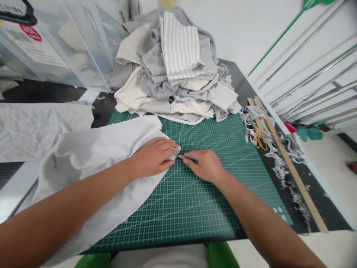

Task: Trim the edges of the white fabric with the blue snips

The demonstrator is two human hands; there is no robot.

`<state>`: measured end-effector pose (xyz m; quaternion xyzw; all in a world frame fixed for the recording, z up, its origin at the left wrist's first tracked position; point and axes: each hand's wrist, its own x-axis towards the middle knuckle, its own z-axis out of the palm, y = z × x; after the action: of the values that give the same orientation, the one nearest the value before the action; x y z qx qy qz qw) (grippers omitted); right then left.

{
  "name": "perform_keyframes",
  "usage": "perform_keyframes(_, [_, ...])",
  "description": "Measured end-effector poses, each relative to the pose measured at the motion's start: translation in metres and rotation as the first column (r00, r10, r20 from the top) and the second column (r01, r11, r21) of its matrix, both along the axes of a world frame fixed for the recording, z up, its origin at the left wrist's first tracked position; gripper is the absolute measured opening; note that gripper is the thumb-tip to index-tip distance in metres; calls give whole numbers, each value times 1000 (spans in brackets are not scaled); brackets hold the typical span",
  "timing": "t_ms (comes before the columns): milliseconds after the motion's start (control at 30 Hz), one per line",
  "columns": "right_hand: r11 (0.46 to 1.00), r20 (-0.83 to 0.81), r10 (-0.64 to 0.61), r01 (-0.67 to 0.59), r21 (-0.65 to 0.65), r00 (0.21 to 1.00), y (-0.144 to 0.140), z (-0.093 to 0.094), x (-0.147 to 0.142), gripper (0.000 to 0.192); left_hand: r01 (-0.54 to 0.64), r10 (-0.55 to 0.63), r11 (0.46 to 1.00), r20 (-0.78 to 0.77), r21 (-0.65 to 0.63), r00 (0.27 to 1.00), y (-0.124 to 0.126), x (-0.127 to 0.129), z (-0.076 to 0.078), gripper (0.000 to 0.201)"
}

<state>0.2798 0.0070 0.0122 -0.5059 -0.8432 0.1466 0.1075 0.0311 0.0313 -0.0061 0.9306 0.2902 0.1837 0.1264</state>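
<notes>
A large white fabric piece (95, 143) spreads across the left of a green cutting mat (195, 201) and hangs past its near edge. My left hand (152, 158) lies over the fabric's right end, its thumb and fingers closed on the pointed corner. Facing it, my right hand (206, 163) grips small blue-handled thread snips (192, 159), mostly hidden in the palm. Their narrow metal tip points left and reaches the corner by my left fingertips; whether the blades are parted cannot be made out.
Behind the mat rises a heap of grey, cream and striped cloth (181, 48). Clear plastic bins (75, 44) stand back left, near a pale grey cloth (41, 130). Along the right edge lie a wooden ruler (290, 160), gold-handled scissors (260, 141) and scraps (279, 167). Metal rods (306, 85) stand beyond.
</notes>
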Motion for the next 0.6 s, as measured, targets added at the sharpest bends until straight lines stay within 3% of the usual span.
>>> perform_keyframes(600, [1000, -7, 8, -8, -11, 1000, -2, 0, 1, 23, 5, -5, 1000, -3, 26, 1000, 1, 0, -2, 34])
